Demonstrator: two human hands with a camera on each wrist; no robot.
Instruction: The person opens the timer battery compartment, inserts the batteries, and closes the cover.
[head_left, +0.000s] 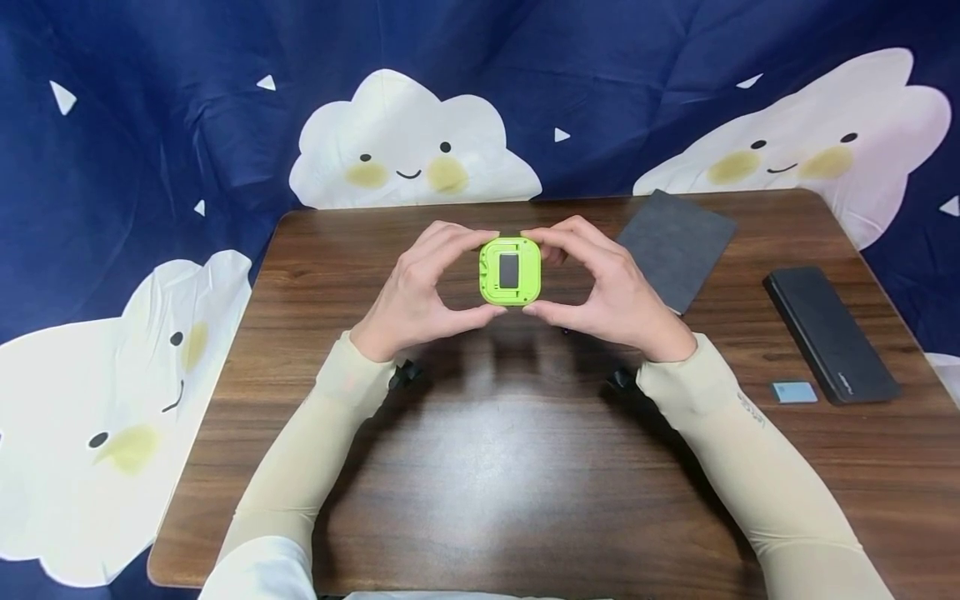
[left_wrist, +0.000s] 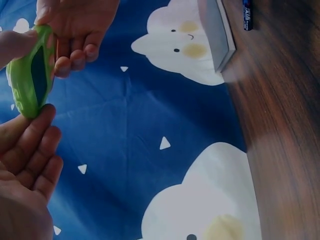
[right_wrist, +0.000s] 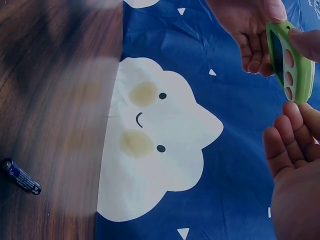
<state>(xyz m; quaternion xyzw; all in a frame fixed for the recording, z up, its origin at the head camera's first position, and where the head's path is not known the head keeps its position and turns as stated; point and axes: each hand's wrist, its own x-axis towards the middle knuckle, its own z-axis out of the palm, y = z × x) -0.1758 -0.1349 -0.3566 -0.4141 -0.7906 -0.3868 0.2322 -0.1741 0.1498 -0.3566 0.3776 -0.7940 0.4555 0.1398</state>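
Observation:
A small lime-green digital timer (head_left: 531,275) is held up above the table between both hands. Its back, with a dark rectangle in the middle, faces the head camera. Both wrist views show a dark screen on the far side, and in the right wrist view pinkish oval buttons (right_wrist: 288,78) show too. My left hand (head_left: 416,287) pinches the left part of the timer, fingers at the top edge and thumb at the bottom. My right hand (head_left: 611,292) pinches the right part likewise. On the table lies a dark blue battery (right_wrist: 21,177), mostly hidden from the head camera.
Behind my right hand lies a dark grey notebook (head_left: 678,246). Farther right are a long black case (head_left: 832,333) and a small light blue box-like piece (head_left: 795,392). The wooden table (head_left: 480,500) ends at a blue cloud-print curtain (head_left: 585,50).

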